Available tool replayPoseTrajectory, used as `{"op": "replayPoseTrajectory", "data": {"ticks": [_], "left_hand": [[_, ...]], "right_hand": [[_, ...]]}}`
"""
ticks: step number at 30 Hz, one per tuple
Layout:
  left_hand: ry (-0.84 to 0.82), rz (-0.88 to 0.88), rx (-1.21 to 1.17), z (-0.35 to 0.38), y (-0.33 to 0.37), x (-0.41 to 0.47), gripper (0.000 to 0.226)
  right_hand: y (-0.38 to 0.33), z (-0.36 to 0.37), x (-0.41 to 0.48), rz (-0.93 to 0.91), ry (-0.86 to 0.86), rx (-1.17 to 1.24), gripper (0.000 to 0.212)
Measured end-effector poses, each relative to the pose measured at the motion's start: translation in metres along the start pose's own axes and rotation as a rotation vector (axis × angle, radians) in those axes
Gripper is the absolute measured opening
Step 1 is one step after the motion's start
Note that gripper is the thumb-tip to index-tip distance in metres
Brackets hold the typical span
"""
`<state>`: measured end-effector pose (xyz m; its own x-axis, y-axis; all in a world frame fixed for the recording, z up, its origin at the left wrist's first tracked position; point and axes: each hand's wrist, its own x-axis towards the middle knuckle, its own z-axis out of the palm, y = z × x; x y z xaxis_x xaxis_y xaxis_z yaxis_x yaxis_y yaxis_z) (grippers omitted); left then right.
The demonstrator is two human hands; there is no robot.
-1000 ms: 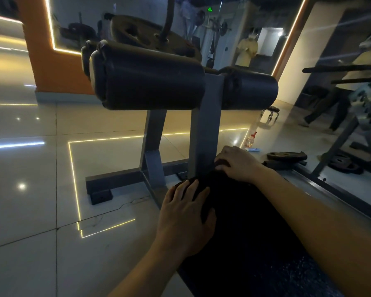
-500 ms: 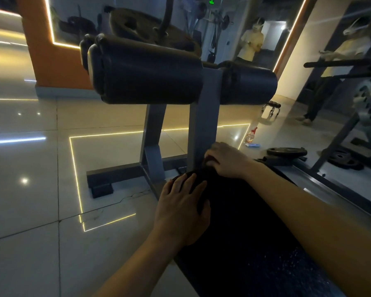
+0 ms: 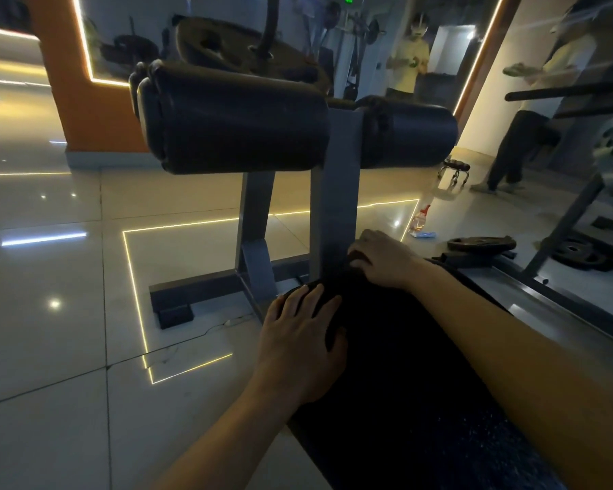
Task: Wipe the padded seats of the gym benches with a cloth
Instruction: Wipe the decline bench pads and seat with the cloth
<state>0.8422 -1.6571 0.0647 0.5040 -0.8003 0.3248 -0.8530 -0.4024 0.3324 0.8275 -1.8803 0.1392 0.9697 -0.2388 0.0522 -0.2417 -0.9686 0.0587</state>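
Left hand (image 3: 298,344) and right hand (image 3: 383,259) are bare.

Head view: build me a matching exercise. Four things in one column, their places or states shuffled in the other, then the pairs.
1. left hand
2. right hand
3. roller pads
4. spray bottle

A. on the floor, red top
B. fingers spread flat on the seat pad
C. beside the grey post, at the pad's far end
D. mounted high, above both hands

Pairs: 1-B; 2-C; 3-D; 4-A
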Motion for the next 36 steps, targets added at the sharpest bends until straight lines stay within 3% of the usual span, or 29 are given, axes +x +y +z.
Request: {"op": "replayPoseTrajectory", "data": {"ticks": [5,10,14,20,26,29,31,36], "left_hand": [[0.031,-0.011,0.000,0.004,0.000,0.001,0.077],[0.077,0.008,-0.034,0.004,-0.001,0.001,0.071],[0.090,0.020,-0.033,0.002,-0.001,-0.001,0.069],[0.003,-0.022,-0.028,-0.002,-0.001,-0.002,0.082],[0.000,-0.037,-0.034,-0.001,-0.002,-0.001,0.078],[0.005,-0.039,-0.052,-0.001,-0.001,-0.001,0.073],[0.007,-0.041,-0.053,-0.001,-0.001,-0.001,0.079],[0.007,-0.036,-0.043,-0.001,0.000,0.000,0.083]], "right_hand": [[-0.001,0.004,0.001,0.056,0.023,0.002,0.030],[-0.036,0.015,0.001,-0.104,0.097,0.100,0.023],[-0.026,0.008,0.000,-0.118,0.074,0.057,0.024],[0.036,0.008,-0.008,0.239,0.056,-0.108,0.036],[0.035,0.007,-0.021,0.371,0.290,0.502,0.031],[0.034,0.000,-0.035,0.395,0.237,0.828,0.021],[0.034,-0.001,-0.042,0.378,0.202,0.913,0.019],[0.040,0.006,-0.046,0.284,0.201,0.448,0.027]]}}
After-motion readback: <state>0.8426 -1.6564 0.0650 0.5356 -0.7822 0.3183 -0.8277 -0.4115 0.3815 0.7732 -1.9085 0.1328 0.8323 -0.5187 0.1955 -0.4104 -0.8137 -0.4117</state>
